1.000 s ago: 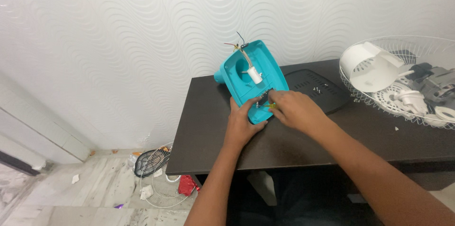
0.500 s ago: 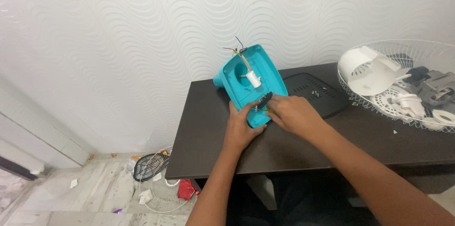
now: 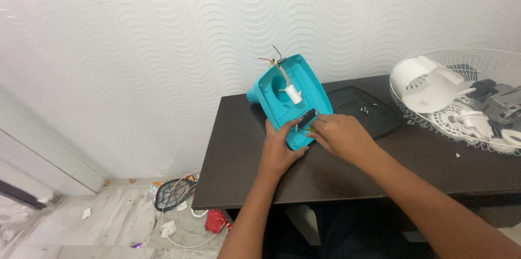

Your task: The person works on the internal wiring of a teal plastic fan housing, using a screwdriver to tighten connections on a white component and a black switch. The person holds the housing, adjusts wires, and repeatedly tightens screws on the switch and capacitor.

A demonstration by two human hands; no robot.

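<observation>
The teal fan base (image 3: 290,96) stood tilted on the dark table (image 3: 347,166), underside exposed. The left hand (image 3: 279,147) gripped its lower edge, fingers curled closed. The right hand (image 3: 339,137) pinched a small black part (image 3: 307,117) against the base. A wire fan guard (image 3: 467,74) lay well apart

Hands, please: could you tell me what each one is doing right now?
Left hand: closed on the turquoise housing's lower edge.
Right hand: fingers curled at the housing's edge; contents cannot be told.

The teal housing (image 3: 293,96) is smooth, slightly glossy plastic (as is the white grille (image 3: 434,82)); the dark desk (image 3: 347,166) looks matt; the wall (image 3: 135,47) wears rippled relief.
</observation>
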